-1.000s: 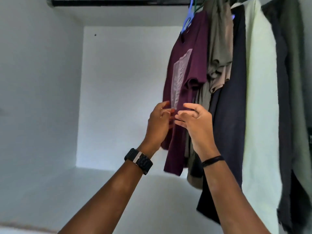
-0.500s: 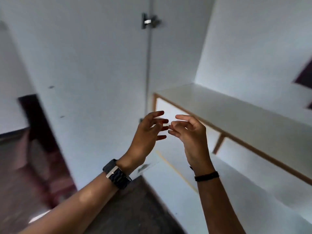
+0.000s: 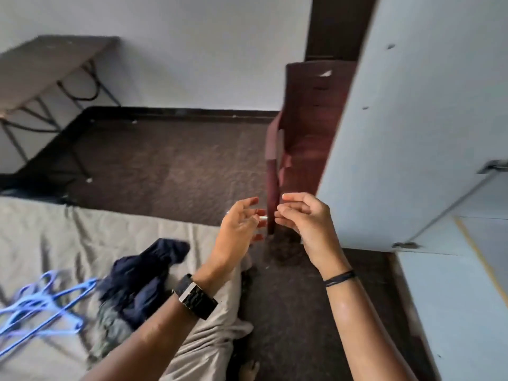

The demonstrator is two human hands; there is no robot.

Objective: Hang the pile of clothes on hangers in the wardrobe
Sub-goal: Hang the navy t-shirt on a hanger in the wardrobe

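A home bedroom; bed [image 3: 55, 243], open wardrobe [image 3: 412, 133], plastic chair [image 3: 310, 127].

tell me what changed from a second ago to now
The view swung from the hanging clothes in the wardrobe round to the bed, with the dark clothes and blue hangers. The left hand and right hand, then touching the maroon shirt, now hold nothing. Both stayed raised, close together.

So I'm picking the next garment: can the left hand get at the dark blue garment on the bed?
Probably yes: the left hand holds nothing, and the dark blue garment lies uncovered atop the pile, just below it.
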